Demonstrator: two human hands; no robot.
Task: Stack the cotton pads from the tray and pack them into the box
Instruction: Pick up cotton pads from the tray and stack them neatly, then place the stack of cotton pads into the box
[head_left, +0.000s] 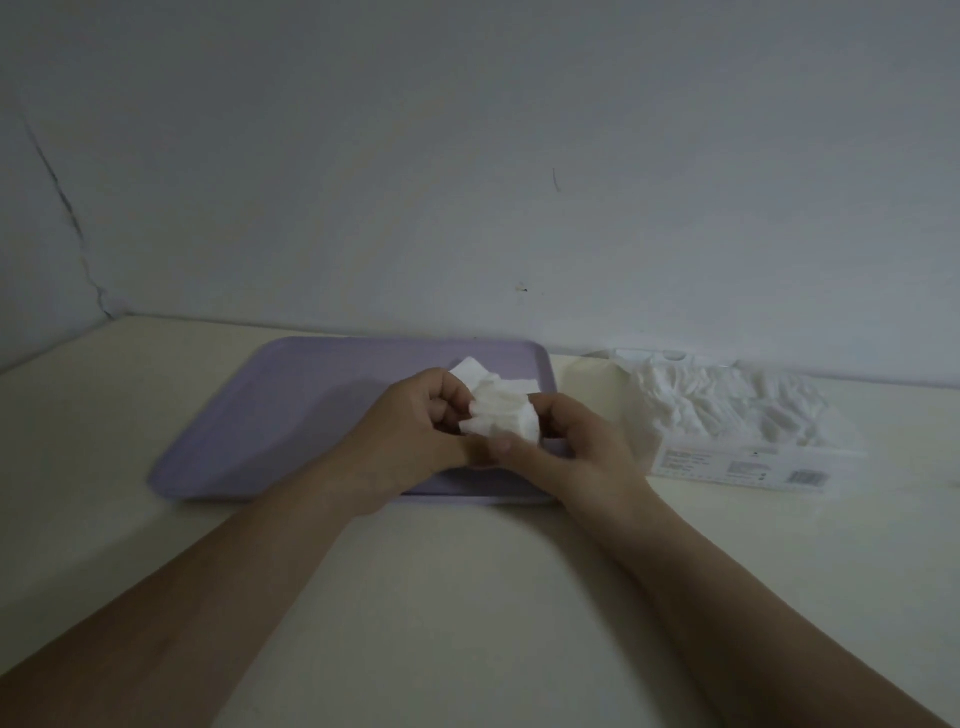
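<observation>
— Cotton pads (501, 415): where are they held?
— An uneven stack is gripped over the right part of the purple tray (291, 410). Loose pads (480, 375) are seen on the tray just behind the stack.
— How is it gripped?
— By 2 hands. The left hand (410, 431) and the right hand (576, 452) are curled round it from opposite sides, fingers bent.
— And the box (753, 421)?
— It is laid open just right of the tray, filled with white pads.
</observation>
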